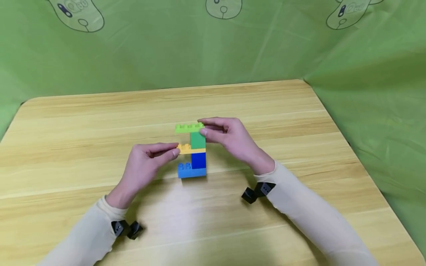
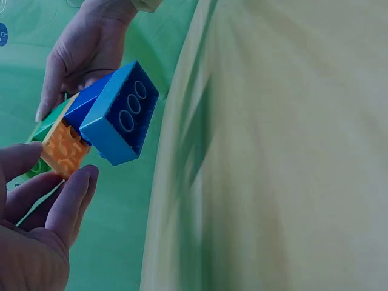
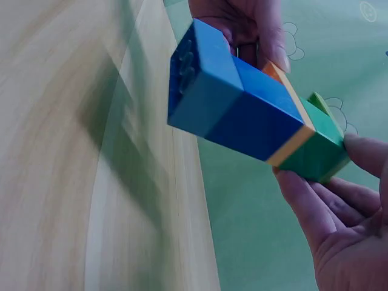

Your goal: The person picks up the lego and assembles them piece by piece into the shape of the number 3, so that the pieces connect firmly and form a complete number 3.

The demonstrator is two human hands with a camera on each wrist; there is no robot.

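A toy-brick stack is held up off the table, its hollow underside showing in the left wrist view. From the bottom it has a light blue brick [image 1: 192,173], a dark blue brick [image 1: 198,160], a thin yellow-orange plate [image 1: 185,149], a green brick [image 1: 198,140] and a lime green plate [image 1: 186,128]. The plates and the light blue brick stick out to the left. My left hand [image 1: 144,162] pinches the free end of the yellow-orange plate between thumb and fingers. My right hand [image 1: 236,140] grips the upper right of the stack, around the green brick and the lime plate's end.
Below the hands is a wood-grain table [image 1: 100,122] with rounded back corners. A green cloth [image 1: 199,55] with printed cartoon heads hangs behind it and along the right side. Small black devices [image 1: 256,192] are strapped at both wrists.
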